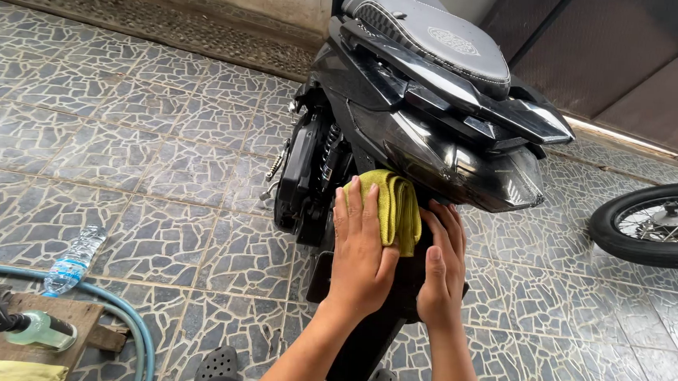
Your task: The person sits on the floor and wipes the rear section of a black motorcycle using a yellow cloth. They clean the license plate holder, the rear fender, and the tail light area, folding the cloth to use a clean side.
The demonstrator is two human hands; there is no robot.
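Grey crazy-paving tiles (148,149) cover the floor of an open yard, with a rough gravelled strip and a pale wall along the far edge at 11 o'clock.

At 8 o'clock a worn wooden board (42,326) lies on the tiles. On it rests a pale green spray bottle (34,329) on its side, its black trigger head pointing left, and a folded yellow rag (12,371) sits at the board's near edge. A light blue hose (127,318) curves around the board. Just beyond the hose lies a clear plastic water bottle (74,260) with a blue band label around its middle, tilted towards 1 o'clock.

In the middle stands a dark grey scooter (405,117), seen from behind, with a grey patterned seat (432,29) bearing an oval emblem, and a smoked tail light (464,162) below it. The left hand (360,253) lies flat with fingers together and presses a folded yellow-green cloth (392,209) against the bodywork just under the tail light; the thumb hooks under the cloth's lower edge. The right hand (441,269) sits just beside it at 3 o'clock, fingers straight and close, resting flat on the black rear mudguard (354,354) and touching the cloth's right edge; it grips nothing.

Two dark perforated clogs (218,366) show at 6 o'clock.

At 3 o'clock, well apart from the scooter, a spoked wheel (650,226) with a black tyre enters from the right edge.
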